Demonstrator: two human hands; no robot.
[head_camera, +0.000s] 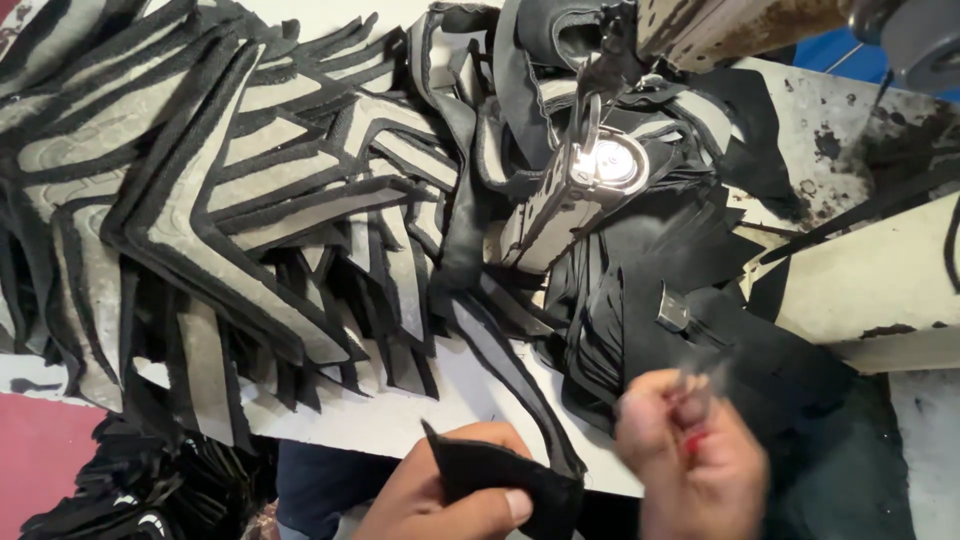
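My left hand (440, 495) at the bottom middle grips a small black fabric piece (495, 475) between thumb and fingers. My right hand (690, 450) is blurred just to the right of it, its fingers pinched together near something small and dark; what it pinches I cannot make out. Above both hands stands the sewing machine's post bed (545, 215) with a bright lamp (612, 162) shining beside the needle area. Black cut pieces (640, 290) lie heaped around the post.
A big fan of grey-and-black padded pieces (230, 200) covers the left of the white table (400, 415). More black pieces (150, 490) lie below the table edge at bottom left. The stained machine body (860, 230) fills the right side.
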